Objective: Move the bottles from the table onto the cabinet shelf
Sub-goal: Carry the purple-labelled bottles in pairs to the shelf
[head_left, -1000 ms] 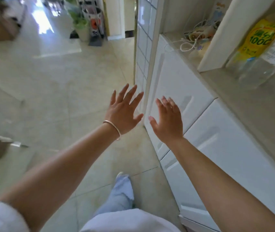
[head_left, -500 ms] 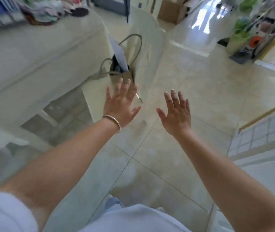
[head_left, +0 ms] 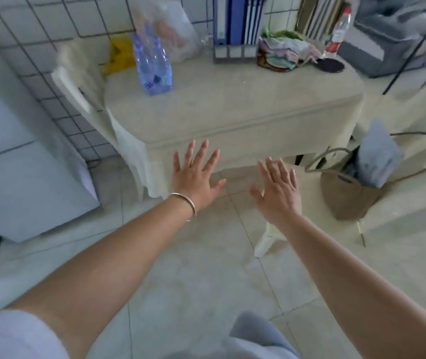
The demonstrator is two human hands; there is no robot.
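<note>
A cream table (head_left: 232, 112) stands ahead against the tiled wall. On its far left stand blue-tinted clear plastic bottles (head_left: 153, 66), close together and blurred. A clear bottle with a red label (head_left: 337, 35) stands at the table's back right. My left hand (head_left: 196, 174) and my right hand (head_left: 278, 190) are stretched out in front of the table's near edge, fingers straight and spread, holding nothing. Both hands are well short of the bottles. The cabinet shelf is out of view.
Blue binders (head_left: 237, 24), a plastic bag (head_left: 167, 24) and a heap of cloth (head_left: 284, 50) sit along the table's back. A chair (head_left: 82, 81) stands at its left, a white appliance (head_left: 12, 156) further left. A brown bag (head_left: 349, 187) rests on a seat at right.
My view has swung from the white cabinet, across the floor, round to the table. Both hands stay spread and hold nothing throughout.
</note>
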